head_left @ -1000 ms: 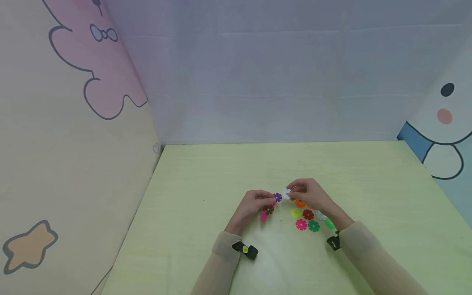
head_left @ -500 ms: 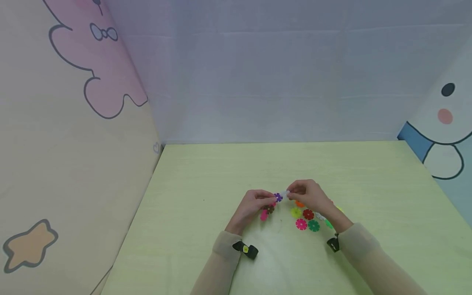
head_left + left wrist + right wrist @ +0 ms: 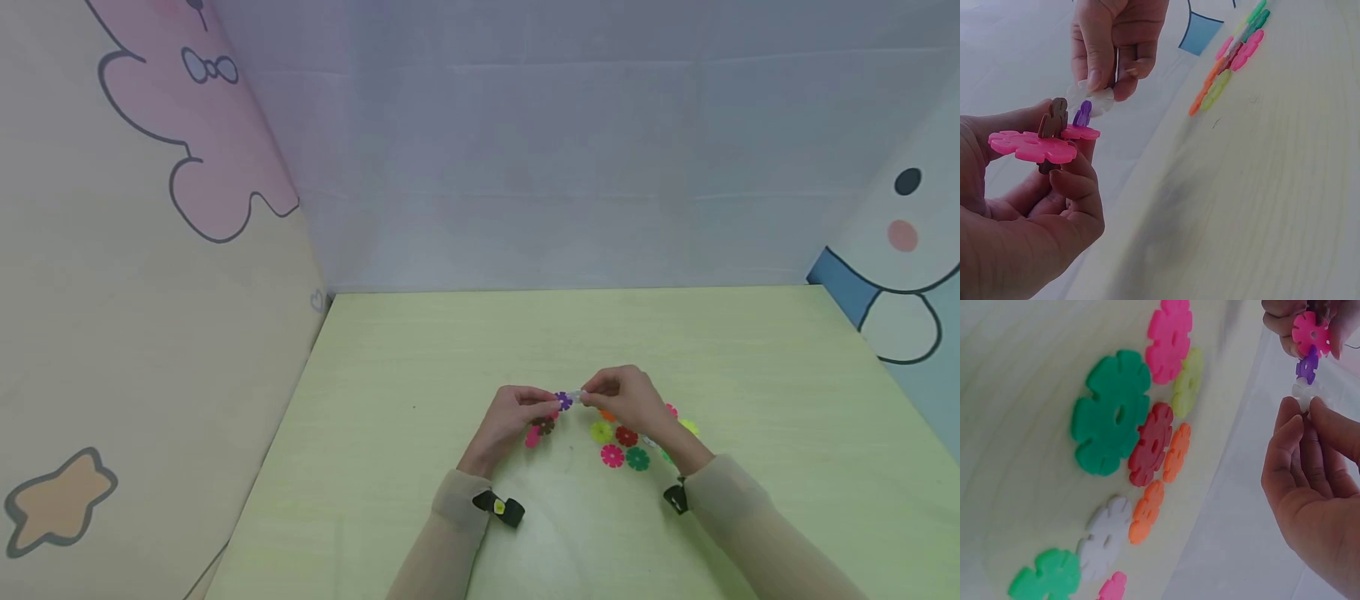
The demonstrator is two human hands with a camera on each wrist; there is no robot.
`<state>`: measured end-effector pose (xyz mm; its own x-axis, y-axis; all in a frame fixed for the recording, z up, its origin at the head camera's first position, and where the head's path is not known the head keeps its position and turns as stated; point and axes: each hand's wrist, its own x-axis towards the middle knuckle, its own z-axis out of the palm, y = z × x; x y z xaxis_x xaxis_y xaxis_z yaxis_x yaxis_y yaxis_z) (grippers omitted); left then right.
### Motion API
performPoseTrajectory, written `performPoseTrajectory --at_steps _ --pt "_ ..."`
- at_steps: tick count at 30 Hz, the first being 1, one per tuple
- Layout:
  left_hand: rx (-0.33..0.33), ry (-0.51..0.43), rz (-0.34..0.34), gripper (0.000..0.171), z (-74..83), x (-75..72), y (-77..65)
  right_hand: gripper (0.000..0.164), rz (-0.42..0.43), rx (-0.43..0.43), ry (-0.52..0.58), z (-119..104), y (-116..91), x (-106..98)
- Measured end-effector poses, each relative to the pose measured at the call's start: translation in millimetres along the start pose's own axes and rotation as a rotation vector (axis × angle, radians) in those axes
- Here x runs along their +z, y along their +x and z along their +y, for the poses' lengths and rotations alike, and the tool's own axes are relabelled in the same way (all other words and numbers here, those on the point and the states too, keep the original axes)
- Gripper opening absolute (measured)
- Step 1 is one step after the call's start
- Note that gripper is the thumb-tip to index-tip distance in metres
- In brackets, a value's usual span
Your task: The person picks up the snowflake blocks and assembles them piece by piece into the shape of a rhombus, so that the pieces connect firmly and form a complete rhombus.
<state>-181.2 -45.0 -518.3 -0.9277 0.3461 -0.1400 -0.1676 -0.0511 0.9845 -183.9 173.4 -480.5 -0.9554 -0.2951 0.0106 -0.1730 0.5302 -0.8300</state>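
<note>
My left hand [image 3: 504, 429] pinches a short chain of slotted, flower-shaped plastic discs above the table. In the left wrist view the chain runs from a pink disc [image 3: 1032, 147] through a brown disc [image 3: 1055, 117] and a second pink disc [image 3: 1088, 133] to a purple disc [image 3: 1083, 114]. Between thumb and fingertips, my right hand [image 3: 633, 407] pinches a white disc [image 3: 1302, 394]. Its rim meets the purple disc [image 3: 1308, 365] at the chain's free end, and the two stand at an angle to each other. Fingers cover part of the chain and of the white disc.
Below the right hand, several loose discs lie close together on the pale table [image 3: 420, 500], among them a dark green disc [image 3: 1110, 415], a red disc [image 3: 1151, 445] and a yellow disc [image 3: 602, 432]. The right forearm hides some in the head view. A cloth wall [image 3: 570, 167] stands behind.
The white disc has turned from facing the head camera to nearly edge-on and come up against the purple disc. Both hands stay in almost the same place.
</note>
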Motion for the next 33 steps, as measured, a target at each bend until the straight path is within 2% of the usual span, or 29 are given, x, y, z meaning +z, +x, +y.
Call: performPoseTrajectory --at_steps 18,27,33 --pt "-0.032 -0.008 0.018 0.015 0.6 0.7 -0.6 0.006 -0.062 -0.037 0.046 5 4 -2" --pt "-0.014 -0.021 0.004 0.015 1.2 2.4 -1.1 0.008 -0.08 -0.044 0.08 7 4 0" --pt "-0.02 0.02 -0.001 0.019 0.1 0.9 -0.6 0.005 -0.101 -0.058 0.076 9 8 -1"
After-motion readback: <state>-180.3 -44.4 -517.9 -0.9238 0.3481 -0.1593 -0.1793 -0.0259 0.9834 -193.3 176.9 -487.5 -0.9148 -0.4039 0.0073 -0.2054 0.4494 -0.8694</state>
